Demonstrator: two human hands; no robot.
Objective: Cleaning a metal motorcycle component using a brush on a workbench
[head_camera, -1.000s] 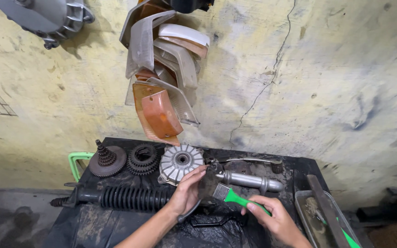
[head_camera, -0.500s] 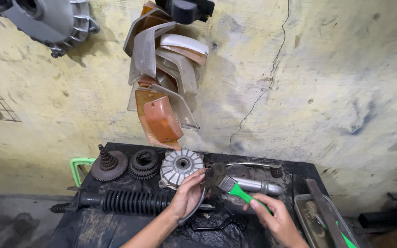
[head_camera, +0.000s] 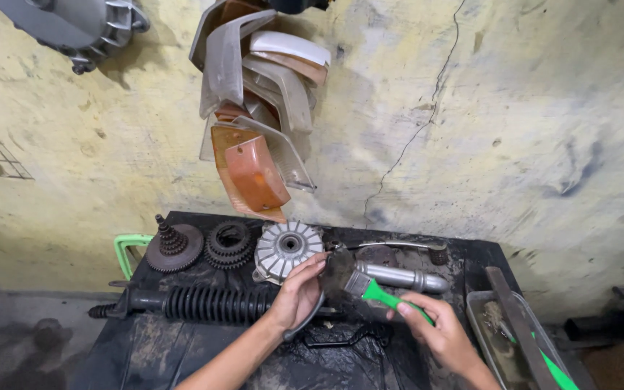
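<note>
My left hand grips a dark curved metal part and holds it up on the greasy black table. My right hand holds a paintbrush with a green handle; its dirty bristles rest against the top of that part. Just behind my left hand lies a silver finned hub.
Two gear clusters sit at the back left, a ribbed black rubber boot on a shaft in front of them. A silver tube lies behind the brush. A tray with a flat bar and a green tool stands right. Plastic covers hang on the wall.
The brush has moved up and left onto the part held by my left hand. The view has shifted slightly; both hands stay on the same things.
</note>
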